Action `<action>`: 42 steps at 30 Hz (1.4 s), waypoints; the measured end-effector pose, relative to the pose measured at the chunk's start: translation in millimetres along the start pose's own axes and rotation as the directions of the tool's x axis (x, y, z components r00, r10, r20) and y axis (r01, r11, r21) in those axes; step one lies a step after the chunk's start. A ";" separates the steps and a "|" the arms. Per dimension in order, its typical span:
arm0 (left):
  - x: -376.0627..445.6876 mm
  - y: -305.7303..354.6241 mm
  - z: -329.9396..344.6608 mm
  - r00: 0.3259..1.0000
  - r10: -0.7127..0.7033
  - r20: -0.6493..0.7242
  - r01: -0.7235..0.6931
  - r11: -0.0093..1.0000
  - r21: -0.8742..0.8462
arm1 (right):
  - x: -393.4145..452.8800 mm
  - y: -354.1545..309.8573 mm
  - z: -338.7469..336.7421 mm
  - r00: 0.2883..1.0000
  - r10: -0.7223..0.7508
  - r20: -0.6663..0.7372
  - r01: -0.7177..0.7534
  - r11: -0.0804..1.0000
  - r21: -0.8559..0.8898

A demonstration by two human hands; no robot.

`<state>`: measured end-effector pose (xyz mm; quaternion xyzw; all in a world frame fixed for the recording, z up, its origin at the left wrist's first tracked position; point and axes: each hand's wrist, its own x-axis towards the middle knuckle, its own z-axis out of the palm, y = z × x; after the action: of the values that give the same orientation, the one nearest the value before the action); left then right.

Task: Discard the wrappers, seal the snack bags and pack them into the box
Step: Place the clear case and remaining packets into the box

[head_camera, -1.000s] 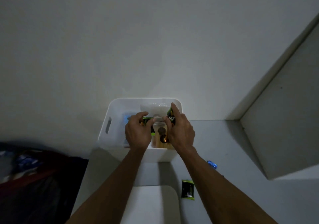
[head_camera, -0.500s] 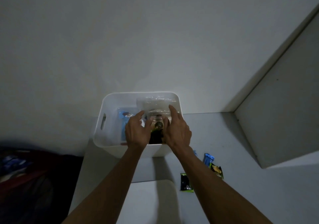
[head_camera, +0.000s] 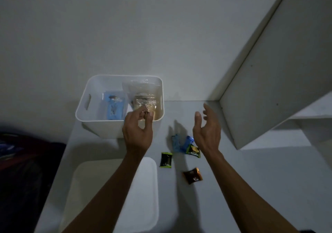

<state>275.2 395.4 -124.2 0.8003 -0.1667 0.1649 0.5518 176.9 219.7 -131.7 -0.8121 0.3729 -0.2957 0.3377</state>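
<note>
Left hand (head_camera: 137,132) hovers at the near rim of the white box (head_camera: 89,121), fingers loosely curled, the grip holding nothing as far as the dim light shows. Right hand (head_camera: 208,130) is up over the worktop (head_camera: 260,179), its grip apart, fingers spread and relaxed, nothing in it. Inside the box, a clear snack bag (head_camera: 143,98) leans against the right wall, and a blue packet (head_camera: 115,107) lies just beside it on the floor of the box. Out on the worktop below the right hand: two blue wrappers (head_camera: 179,143) touching each other, a green-edged black packet (head_camera: 193,150) against them, another black-and-green packet (head_camera: 166,159) nearby, a brown wrapper (head_camera: 192,175) nearer the person. A white lid (head_camera: 143,197) lies in front of the box.
</note>
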 end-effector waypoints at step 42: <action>-123.5 -144.2 150.2 0.904 -0.035 0.426 -0.184 0.868 0.461 | -34.1 182.3 96.8 0.927 -0.083 0.366 0.260 0.847 -0.465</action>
<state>242.0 313.4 -349.6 0.9230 -0.2657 0.0472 0.2742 155.1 188.9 -337.4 -0.9402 0.2997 -0.0761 0.1429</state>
